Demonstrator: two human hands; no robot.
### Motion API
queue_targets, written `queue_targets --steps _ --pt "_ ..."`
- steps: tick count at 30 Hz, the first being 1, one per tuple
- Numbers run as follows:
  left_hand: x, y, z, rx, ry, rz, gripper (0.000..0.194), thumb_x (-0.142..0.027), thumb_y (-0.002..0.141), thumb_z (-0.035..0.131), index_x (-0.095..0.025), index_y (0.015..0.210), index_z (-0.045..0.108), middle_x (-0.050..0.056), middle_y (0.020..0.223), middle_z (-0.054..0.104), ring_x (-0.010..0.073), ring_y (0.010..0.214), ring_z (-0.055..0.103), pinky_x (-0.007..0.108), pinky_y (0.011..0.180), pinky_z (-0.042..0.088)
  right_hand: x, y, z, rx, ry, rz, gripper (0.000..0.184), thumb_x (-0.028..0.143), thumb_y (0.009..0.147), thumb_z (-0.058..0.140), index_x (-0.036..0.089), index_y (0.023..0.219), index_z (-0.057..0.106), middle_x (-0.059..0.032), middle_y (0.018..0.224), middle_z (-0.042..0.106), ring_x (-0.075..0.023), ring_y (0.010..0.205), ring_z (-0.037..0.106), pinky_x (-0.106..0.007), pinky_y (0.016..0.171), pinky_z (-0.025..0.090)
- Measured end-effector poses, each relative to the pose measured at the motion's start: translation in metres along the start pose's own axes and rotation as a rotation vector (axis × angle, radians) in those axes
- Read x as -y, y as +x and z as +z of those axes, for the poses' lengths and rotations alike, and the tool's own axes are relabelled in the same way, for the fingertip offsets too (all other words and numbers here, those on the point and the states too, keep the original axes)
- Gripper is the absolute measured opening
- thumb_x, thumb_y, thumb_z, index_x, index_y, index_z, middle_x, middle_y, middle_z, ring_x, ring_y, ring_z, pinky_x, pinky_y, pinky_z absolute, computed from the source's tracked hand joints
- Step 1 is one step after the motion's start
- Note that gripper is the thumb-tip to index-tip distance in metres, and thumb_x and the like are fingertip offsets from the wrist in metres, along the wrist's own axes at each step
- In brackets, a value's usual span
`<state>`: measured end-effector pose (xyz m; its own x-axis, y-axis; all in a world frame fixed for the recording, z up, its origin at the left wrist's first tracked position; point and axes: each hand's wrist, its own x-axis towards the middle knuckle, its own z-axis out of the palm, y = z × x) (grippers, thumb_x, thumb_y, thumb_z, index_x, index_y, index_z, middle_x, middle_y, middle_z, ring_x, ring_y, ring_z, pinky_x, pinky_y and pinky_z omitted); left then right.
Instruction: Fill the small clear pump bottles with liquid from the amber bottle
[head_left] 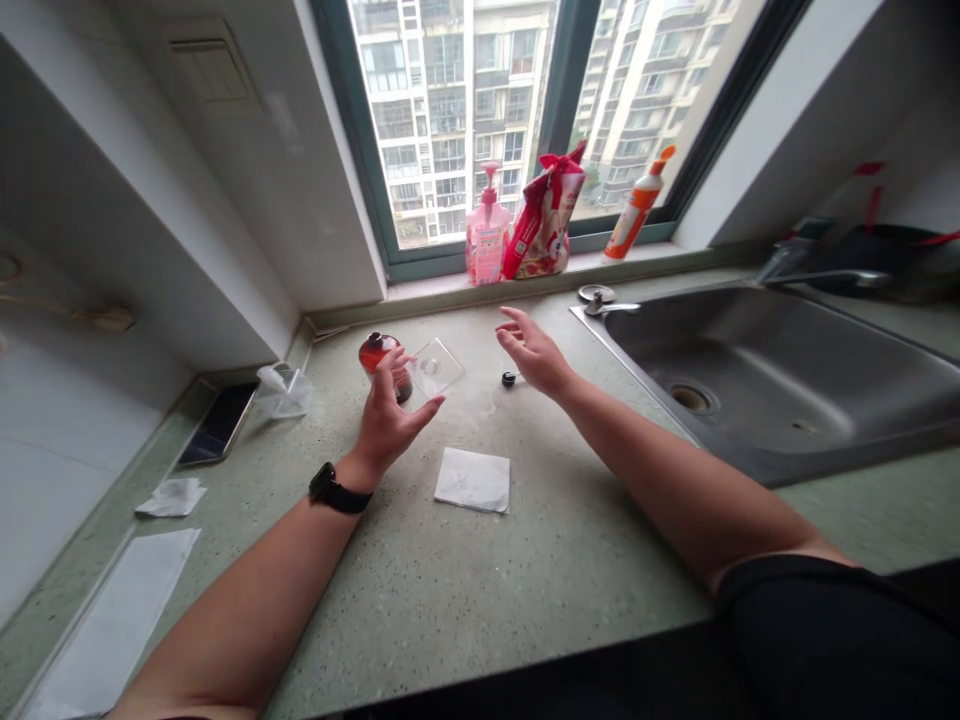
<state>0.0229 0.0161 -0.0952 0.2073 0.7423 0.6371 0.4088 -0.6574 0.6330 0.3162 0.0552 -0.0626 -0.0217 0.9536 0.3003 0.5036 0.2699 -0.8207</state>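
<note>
My left hand (pixel 391 412) is raised over the counter and grips a clear, flat, square plastic piece (pixel 444 366) by its edge, between fingers and thumb. A small round mark shows on the piece. Just behind those fingers stands a reddish-brown bottle (pixel 379 346) with a dark neck, partly hidden. My right hand (pixel 531 352) hovers with its fingers apart and nothing in them. Beside it on the counter lies a small black cap (pixel 508 379); whether anything is attached to it is hard to see. A folded white tissue (pixel 472 480) lies nearer to me, between my forearms.
A steel sink (pixel 787 380) is set in the counter at right, with a strainer (pixel 597 296) at its corner. A pump bottle (pixel 487 240), a red bag (pixel 547 225) and an orange bottle (pixel 634 215) line the windowsill. A phone (pixel 219 424) and crumpled plastic (pixel 283 390) lie left.
</note>
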Motion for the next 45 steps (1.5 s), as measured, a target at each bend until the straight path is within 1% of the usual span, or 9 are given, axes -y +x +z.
queue_targets --steps 4,7,11,15,20,25,30,35,45 --pt "0.001 -0.002 0.0 0.063 0.026 0.047 0.09 -0.052 0.091 0.088 -0.029 0.162 0.037 0.016 0.145 0.066 0.0326 0.132 0.071 0.054 0.111 0.063 -0.013 0.016 -0.054 0.076 -0.438 -0.046 0.037 0.042 0.102 0.06 0.019 0.127 0.074 -0.0166 0.131 0.075 -0.03 0.123 0.069 -0.046 0.113 0.053" --pt "0.001 -0.004 0.001 0.085 0.052 0.081 0.089 -0.053 0.092 0.086 -0.028 0.162 0.037 0.016 0.144 0.068 0.032 0.13 0.073 0.053 0.11 0.064 -0.013 0.018 -0.08 0.258 -0.684 0.019 0.046 0.048 0.099 0.067 0.018 0.135 0.072 -0.0179 0.141 0.07 -0.0328 0.129 0.066 -0.045 0.115 0.05" --pt "0.001 -0.006 0.001 0.091 0.106 0.122 0.088 -0.055 0.092 0.086 -0.027 0.161 0.038 0.016 0.143 0.07 0.0317 0.126 0.075 0.053 0.108 0.066 -0.013 0.016 -0.085 0.511 -0.82 0.13 0.06 0.048 0.087 0.083 0.02 0.139 0.072 -0.017 0.142 0.068 -0.0326 0.118 0.07 -0.041 0.102 0.056" --pt "0.002 -0.006 -0.001 0.079 0.143 0.153 0.088 -0.054 0.092 0.086 -0.026 0.161 0.038 0.015 0.144 0.07 0.0308 0.123 0.076 0.05 0.104 0.068 -0.02 0.015 -0.079 0.577 -0.852 0.15 0.054 0.035 0.079 0.09 0.021 0.13 0.078 -0.0156 0.134 0.072 -0.0308 0.108 0.074 -0.038 0.092 0.057" --pt "0.002 -0.006 -0.001 0.072 0.179 0.148 0.09 -0.055 0.093 0.085 -0.024 0.162 0.037 0.015 0.14 0.072 0.0293 0.119 0.076 0.047 0.1 0.068 -0.019 0.017 -0.078 0.577 -0.874 0.117 0.03 0.028 0.083 0.083 0.02 0.111 0.083 -0.0162 0.125 0.077 -0.0332 0.111 0.073 -0.04 0.095 0.056" --pt "0.001 -0.007 -0.001 0.027 0.216 0.138 0.089 -0.056 0.091 0.088 -0.023 0.159 0.042 0.015 0.136 0.074 0.0284 0.114 0.076 0.046 0.097 0.067 0.004 0.013 -0.087 0.516 -0.776 0.001 0.034 0.04 0.094 0.071 0.024 0.123 0.076 -0.0114 0.131 0.079 -0.0298 0.118 0.073 -0.041 0.101 0.056" --pt "-0.004 -0.009 0.001 0.007 0.249 0.18 0.084 -0.053 0.092 0.087 -0.022 0.158 0.045 0.016 0.139 0.072 0.0319 0.123 0.074 0.049 0.106 0.063 0.033 -0.001 -0.081 0.438 -0.507 -0.252 0.031 0.049 0.092 0.071 0.027 0.114 0.075 -0.0089 0.12 0.083 -0.0295 0.112 0.077 -0.043 0.097 0.057" --pt "-0.01 -0.01 0.002 0.015 0.319 0.233 0.083 -0.054 0.093 0.086 -0.023 0.159 0.044 0.016 0.138 0.073 0.0336 0.127 0.072 0.054 0.114 0.058 0.047 -0.011 -0.072 0.424 -0.55 -0.393 0.024 0.043 0.093 0.071 0.025 0.109 0.074 -0.0085 0.112 0.083 -0.0269 0.102 0.078 -0.039 0.089 0.056" --pt "-0.012 -0.01 0.003 0.016 0.339 0.257 0.082 -0.053 0.094 0.085 -0.021 0.158 0.045 0.016 0.138 0.074 0.0329 0.125 0.072 0.052 0.112 0.056 0.056 -0.018 -0.071 0.408 -0.665 -0.436 0.018 0.035 0.093 0.071 0.024 0.107 0.073 -0.0081 0.105 0.081 -0.0262 0.096 0.075 -0.037 0.082 0.054"
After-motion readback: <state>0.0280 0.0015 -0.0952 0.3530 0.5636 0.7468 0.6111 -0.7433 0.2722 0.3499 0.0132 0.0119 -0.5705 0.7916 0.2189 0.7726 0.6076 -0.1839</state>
